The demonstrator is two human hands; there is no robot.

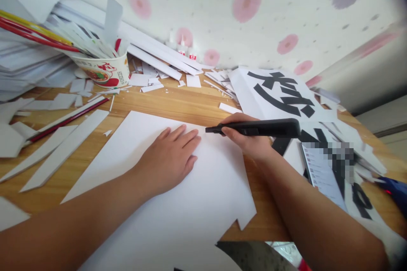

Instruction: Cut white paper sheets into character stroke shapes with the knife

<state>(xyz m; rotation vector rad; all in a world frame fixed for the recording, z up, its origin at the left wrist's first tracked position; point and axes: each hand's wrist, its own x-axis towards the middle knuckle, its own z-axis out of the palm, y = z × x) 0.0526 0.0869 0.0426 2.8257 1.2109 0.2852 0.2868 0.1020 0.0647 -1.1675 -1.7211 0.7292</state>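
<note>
A large white board (pixel 190 203) lies on the wooden table, its lower part reaching past the front edge. My left hand (pixel 170 156) rests palm down on the board, its fingers spread and pointing to the right. In my right hand (pixel 248 137) is a black cutter-like tool (pixel 270 128), held nearly level. The tool's tip meets or hovers just over the board near its top edge, a little right of my left fingertips; contact cannot be made out.
A paper bowl (pixel 110 72) full of tools and strips stands at the back left. White offcuts (pixel 66 148) lie left. At the right are sheets with black characters (pixel 282 93) and a phone (pixel 321 173). Small glue bottles (pixel 182 47) stand by the wall.
</note>
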